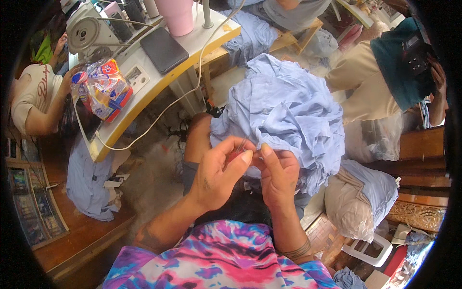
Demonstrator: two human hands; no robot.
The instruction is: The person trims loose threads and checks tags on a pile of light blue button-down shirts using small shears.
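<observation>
A large heap of light blue shirt cloth [284, 106] lies bunched over my lap. At its near edge my left hand [219, 168] is closed around a small red-handled tool [234, 155] with thin metal blades, which looks like a pair of thread snips. The fingers hide most of it. Close beside it, almost touching, my right hand [280, 176] pinches the near edge of the shirt cloth between thumb and fingers. Whether a thread is caught between the two hands is too small to tell.
At the left stands a sewing table [161, 84] with a machine [86, 31], a dark phone [163, 49], a pink tumbler [176, 17] and a plastic-wrapped package [107, 89]. A white cable hangs off its edge. Full bags [351, 207] sit at the right. Other people are nearby.
</observation>
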